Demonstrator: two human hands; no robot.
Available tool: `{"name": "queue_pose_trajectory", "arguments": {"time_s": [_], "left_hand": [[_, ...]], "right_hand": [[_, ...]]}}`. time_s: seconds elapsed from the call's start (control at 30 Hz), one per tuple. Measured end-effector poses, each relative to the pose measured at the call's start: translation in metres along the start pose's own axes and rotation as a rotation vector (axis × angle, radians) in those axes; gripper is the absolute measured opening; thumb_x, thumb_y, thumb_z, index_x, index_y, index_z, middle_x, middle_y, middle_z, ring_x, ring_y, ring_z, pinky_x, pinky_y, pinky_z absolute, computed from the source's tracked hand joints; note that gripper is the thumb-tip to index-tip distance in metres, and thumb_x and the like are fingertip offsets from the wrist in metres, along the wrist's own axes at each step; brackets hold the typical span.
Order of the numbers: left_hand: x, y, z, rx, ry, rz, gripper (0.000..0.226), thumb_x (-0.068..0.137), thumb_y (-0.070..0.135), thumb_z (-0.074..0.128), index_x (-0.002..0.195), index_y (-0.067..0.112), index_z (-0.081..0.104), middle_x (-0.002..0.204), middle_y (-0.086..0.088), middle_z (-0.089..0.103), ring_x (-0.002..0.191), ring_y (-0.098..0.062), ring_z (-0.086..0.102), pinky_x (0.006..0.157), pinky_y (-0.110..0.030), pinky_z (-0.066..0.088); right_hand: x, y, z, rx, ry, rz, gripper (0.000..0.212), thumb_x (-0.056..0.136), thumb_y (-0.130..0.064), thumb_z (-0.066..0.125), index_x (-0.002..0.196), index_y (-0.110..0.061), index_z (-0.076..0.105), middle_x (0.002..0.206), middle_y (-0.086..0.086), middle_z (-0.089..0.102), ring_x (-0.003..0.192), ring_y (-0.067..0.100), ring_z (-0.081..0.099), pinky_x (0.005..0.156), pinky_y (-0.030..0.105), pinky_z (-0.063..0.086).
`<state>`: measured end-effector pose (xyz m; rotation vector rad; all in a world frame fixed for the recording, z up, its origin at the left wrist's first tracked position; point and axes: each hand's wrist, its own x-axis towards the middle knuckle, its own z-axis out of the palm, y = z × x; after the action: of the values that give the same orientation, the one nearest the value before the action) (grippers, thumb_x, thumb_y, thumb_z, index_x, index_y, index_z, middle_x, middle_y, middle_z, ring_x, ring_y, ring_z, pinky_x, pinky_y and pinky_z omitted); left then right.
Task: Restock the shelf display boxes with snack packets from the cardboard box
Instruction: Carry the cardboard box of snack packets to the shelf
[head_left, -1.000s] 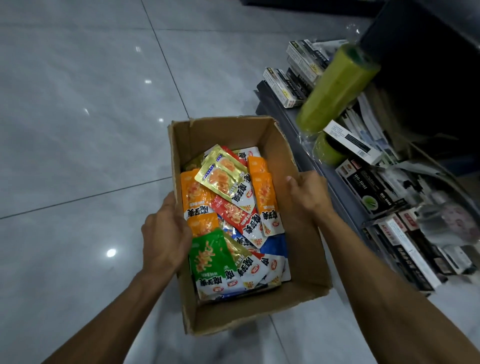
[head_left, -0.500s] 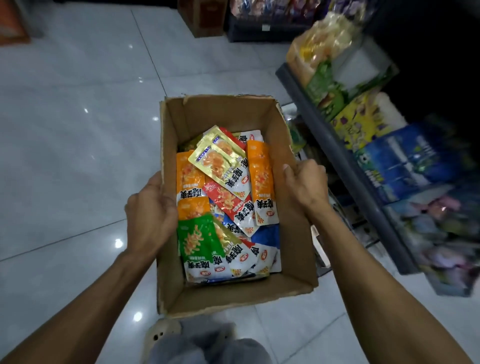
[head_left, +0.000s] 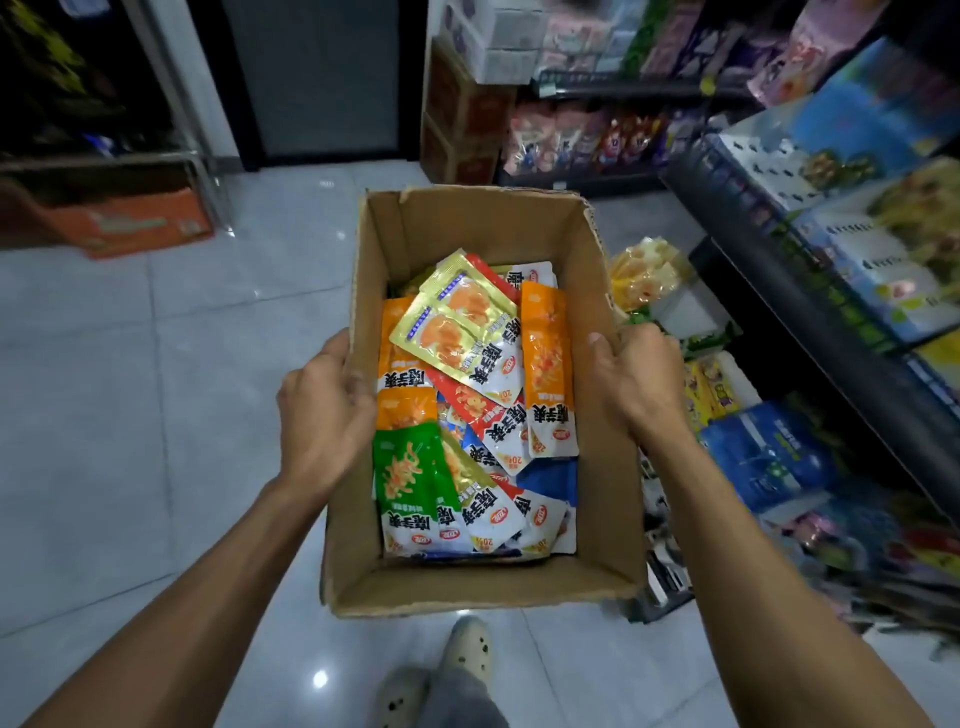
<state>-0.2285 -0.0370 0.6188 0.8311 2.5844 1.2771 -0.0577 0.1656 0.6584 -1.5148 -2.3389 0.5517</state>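
Note:
I hold an open brown cardboard box (head_left: 608, 519) in front of me, above the floor. My left hand (head_left: 324, 410) grips its left wall, thumb over the rim. My right hand (head_left: 636, 374) grips the right wall the same way. Inside lie several snack packets: a gold twin packet (head_left: 457, 317) on top, orange ones (head_left: 545, 353), a green one (head_left: 408, 467), red and blue ones beneath. The shelf (head_left: 810, 291) with display boxes runs along the right, holding blue boxes (head_left: 763, 457) and yellow packets (head_left: 644, 270).
A grey tiled floor (head_left: 156, 415) spreads to the left. An orange carton (head_left: 130, 223) lies at the far left. Stacked brown cartons (head_left: 462, 114) and another stocked shelf (head_left: 597, 135) stand at the back. My feet in pale clogs (head_left: 467, 649) are below the box.
The box has been lifted higher in both hands and my view has risen, so the upper shelves, the back wall and my feet now show. Both grips are unchanged.

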Motion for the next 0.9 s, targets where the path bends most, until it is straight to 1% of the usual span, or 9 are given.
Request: {"name": "queue_pose_trajectory", "arguments": {"time_s": [0.13, 0.2, 0.27, 0.3, 0.37, 0.5, 0.7, 0.83, 0.9], "left_hand": [[0.047, 0.006, -0.010, 0.039, 0.013, -0.002, 0.046, 0.088, -0.002, 0.049, 0.127, 0.016, 0.064, 0.108, -0.015, 0.073, 0.098, -0.040, 0.064, 0.090, -0.043, 0.053], [0.073, 0.006, -0.006, 0.043, -0.003, -0.016, 0.045, 0.087, -0.002, 0.048, 0.126, 0.015, 0.064, 0.108, -0.016, 0.072, 0.099, -0.041, 0.063, 0.090, -0.043, 0.052], [0.106, 0.004, 0.002, 0.050, -0.021, -0.032, 0.043, 0.088, -0.001, 0.049, 0.126, 0.013, 0.063, 0.111, -0.017, 0.071, 0.101, -0.042, 0.063, 0.091, -0.044, 0.052], [0.125, 0.004, 0.008, 0.055, -0.031, -0.041, 0.044, 0.088, 0.001, 0.048, 0.127, 0.013, 0.063, 0.112, -0.017, 0.071, 0.103, -0.041, 0.063, 0.093, -0.044, 0.052], [0.163, 0.003, 0.021, 0.053, -0.044, -0.048, 0.043, 0.086, 0.004, 0.048, 0.124, 0.015, 0.065, 0.108, -0.016, 0.072, 0.100, -0.041, 0.064, 0.090, -0.045, 0.053], [0.242, 0.006, 0.043, 0.049, -0.083, -0.070, 0.034, 0.089, -0.003, 0.050, 0.114, 0.013, 0.068, 0.094, -0.009, 0.073, 0.084, -0.032, 0.064, 0.075, -0.033, 0.047], [0.368, 0.015, 0.068, 0.017, -0.114, -0.046, 0.027, 0.097, 0.005, 0.051, 0.116, 0.012, 0.068, 0.100, -0.010, 0.074, 0.078, -0.021, 0.062, 0.071, -0.026, 0.042], [0.464, 0.016, 0.093, 0.021, -0.151, -0.014, 0.031, 0.093, -0.002, 0.049, 0.115, 0.010, 0.067, 0.095, -0.011, 0.074, 0.074, -0.021, 0.059, 0.065, -0.024, 0.039], [0.514, 0.019, 0.108, 0.000, -0.193, 0.013, 0.034, 0.092, -0.005, 0.047, 0.116, 0.010, 0.067, 0.096, -0.005, 0.072, 0.077, -0.019, 0.059, 0.061, -0.018, 0.040]], "right_hand": [[0.030, -0.033, -0.003, 0.023, -0.001, -0.021, 0.047, 0.098, -0.026, 0.057, 0.055, -0.010, 0.045, 0.057, 0.005, 0.049, 0.057, 0.025, 0.051, 0.064, 0.042, 0.048], [0.052, -0.045, 0.002, 0.041, 0.003, -0.025, 0.047, 0.098, -0.024, 0.057, 0.054, -0.010, 0.046, 0.056, 0.005, 0.050, 0.064, 0.028, 0.055, 0.081, 0.048, 0.053], [0.083, -0.054, 0.014, 0.059, -0.011, 0.000, 0.046, 0.098, -0.024, 0.057, 0.055, -0.011, 0.048, 0.057, 0.004, 0.052, 0.071, 0.030, 0.060, 0.094, 0.051, 0.051], [0.100, -0.058, 0.021, 0.059, -0.026, 0.015, 0.043, 0.098, -0.024, 0.057, 0.058, -0.009, 0.052, 0.059, 0.007, 0.055, 0.069, 0.030, 0.061, 0.091, 0.051, 0.052], [0.139, -0.065, 0.036, 0.048, -0.064, 0.040, 0.040, 0.098, -0.026, 0.057, 0.064, -0.006, 0.057, 0.064, 0.010, 0.061, 0.062, 0.027, 0.061, 0.075, 0.046, 0.056], [0.215, -0.087, 0.059, -0.010, -0.117, 0.102, 0.041, 0.100, -0.028, 0.054, 0.062, -0.013, 0.050, 0.062, 0.004, 0.055, 0.055, 0.017, 0.053, 0.053, 0.030, 0.044], [0.327, -0.123, 0.088, -0.018, -0.109, 0.150, 0.045, 0.100, -0.032, 0.053, 0.058, -0.016, 0.049, 0.064, 0.006, 0.058, 0.063, 0.024, 0.060, 0.059, 0.032, 0.046], [0.404, -0.148, 0.109, 0.017, -0.086, 0.200, 0.048, 0.100, -0.030, 0.052, 0.055, -0.016, 0.045, 0.060, 0.002, 0.051, 0.058, 0.017, 0.049, 0.053, 0.028, 0.032], [0.446, -0.160, 0.122, 0.022, -0.059, 0.227, 0.046, 0.100, -0.030, 0.052, 0.057, -0.015, 0.049, 0.064, 0.005, 0.056, 0.061, 0.021, 0.054, 0.056, 0.032, 0.041]]}}
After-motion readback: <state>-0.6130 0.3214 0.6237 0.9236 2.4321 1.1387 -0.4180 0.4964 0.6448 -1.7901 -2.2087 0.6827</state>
